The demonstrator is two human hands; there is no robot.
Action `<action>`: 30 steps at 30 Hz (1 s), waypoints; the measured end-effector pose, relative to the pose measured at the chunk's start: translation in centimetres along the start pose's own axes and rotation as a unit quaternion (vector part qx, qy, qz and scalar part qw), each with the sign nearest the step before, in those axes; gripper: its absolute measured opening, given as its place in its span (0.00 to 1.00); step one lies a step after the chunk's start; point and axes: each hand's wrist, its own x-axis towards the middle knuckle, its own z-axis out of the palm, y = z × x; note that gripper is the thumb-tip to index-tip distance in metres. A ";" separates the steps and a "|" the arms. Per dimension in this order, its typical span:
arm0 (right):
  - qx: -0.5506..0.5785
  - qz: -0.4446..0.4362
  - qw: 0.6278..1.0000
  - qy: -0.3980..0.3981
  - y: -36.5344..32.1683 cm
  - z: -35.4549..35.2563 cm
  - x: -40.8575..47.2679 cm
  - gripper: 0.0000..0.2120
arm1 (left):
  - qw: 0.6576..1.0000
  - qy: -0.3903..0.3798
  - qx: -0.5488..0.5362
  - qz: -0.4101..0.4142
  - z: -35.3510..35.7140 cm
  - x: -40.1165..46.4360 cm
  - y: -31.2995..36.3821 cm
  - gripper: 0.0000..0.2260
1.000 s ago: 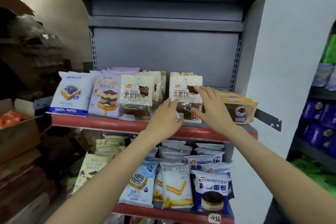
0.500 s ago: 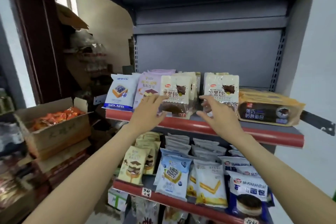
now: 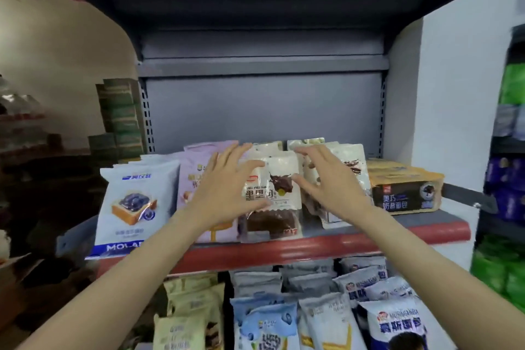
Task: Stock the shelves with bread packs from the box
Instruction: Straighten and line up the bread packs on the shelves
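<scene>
Upright white packs of dark chocolate bread (image 3: 279, 193) stand in rows on the grey shelf with a red front lip (image 3: 369, 239). My left hand (image 3: 227, 187) lies with spread fingers against the left side and front of the front pack. My right hand (image 3: 326, 179) is spread on the right, its thumb at that pack's right edge and its fingers over the neighbouring row of white packs (image 3: 352, 167). Neither hand curls round a pack. The box is out of view.
A blue-and-white toast pack (image 3: 133, 202) and a lilac pack (image 3: 196, 179) stand left of my hands. A flat yellow-and-black bread pack (image 3: 403, 190) lies at the right. The lower shelf holds several more packs (image 3: 326, 321). Stacked green cartons (image 3: 119, 116) sit back left.
Both hands rose and closed in on the front white pack, from in front of the rows to either side of it. The view swung back toward the shelf.
</scene>
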 end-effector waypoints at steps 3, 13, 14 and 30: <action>-0.002 -0.033 0.999 -0.023 1.3 -1.3 3.0 0.14 | 0.994 0.070 -0.084 0.000 -1.5 3.3 -1.1 0.22; -0.086 -0.073 0.968 -0.226 6.1 0.8 15.9 0.11 | 0.989 -0.135 -0.067 0.001 -0.6 11.5 -8.0 0.10; -0.092 -0.073 0.964 -0.240 6.2 1.7 16.8 0.12 | 0.988 -0.147 -0.056 -0.002 0.1 12.1 -8.4 0.09; -0.133 -0.050 0.934 -0.327 8.8 8.0 20.4 0.03 | 0.937 -0.249 -0.242 -0.026 1.4 15.2 -7.4 0.14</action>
